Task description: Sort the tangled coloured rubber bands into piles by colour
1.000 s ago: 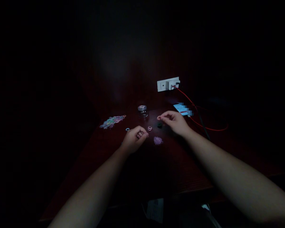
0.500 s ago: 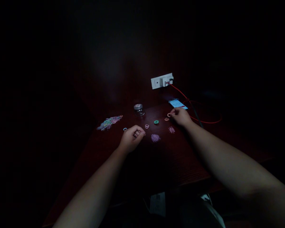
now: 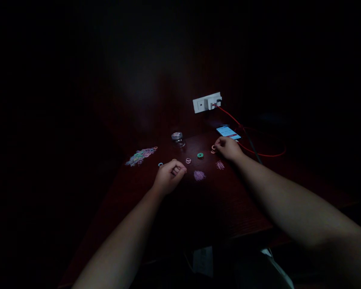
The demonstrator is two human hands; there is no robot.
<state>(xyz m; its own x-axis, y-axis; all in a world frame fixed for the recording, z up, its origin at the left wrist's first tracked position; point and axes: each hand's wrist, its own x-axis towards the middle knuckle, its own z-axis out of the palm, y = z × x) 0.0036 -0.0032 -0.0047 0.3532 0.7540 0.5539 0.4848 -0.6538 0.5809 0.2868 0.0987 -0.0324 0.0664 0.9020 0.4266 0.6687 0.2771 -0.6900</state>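
My right hand (image 3: 228, 148) pinches a peach hair tie (image 3: 213, 147) at its fingertips, just over another peach ring on the table. My left hand (image 3: 169, 176) is closed above the table, fingers curled to the thumb; what it holds, if anything, is hidden. By its fingertips lie pink hair ties (image 3: 188, 161) and a pile of thin purple elastic bands (image 3: 199, 175). Green hair ties (image 3: 200, 155) sit between the hands, and pink thin bands (image 3: 220, 165) lie below my right hand. A blue hair tie (image 3: 160, 164) and a partly hidden orange one (image 3: 174, 160) are beside my left hand.
A mixed heap of coloured bands (image 3: 140, 156) lies at the left of the dark red table (image 3: 228, 208). Behind stands a clear lidded jar (image 3: 177, 139). A lit phone (image 3: 229, 132) and red cable (image 3: 267, 155) are at the right, below a wall socket (image 3: 207, 102). The room is dark.
My right hand has brought the peach hair tie slightly down and over the peach ring on the table. My left hand stays curled. The view has shifted slightly.
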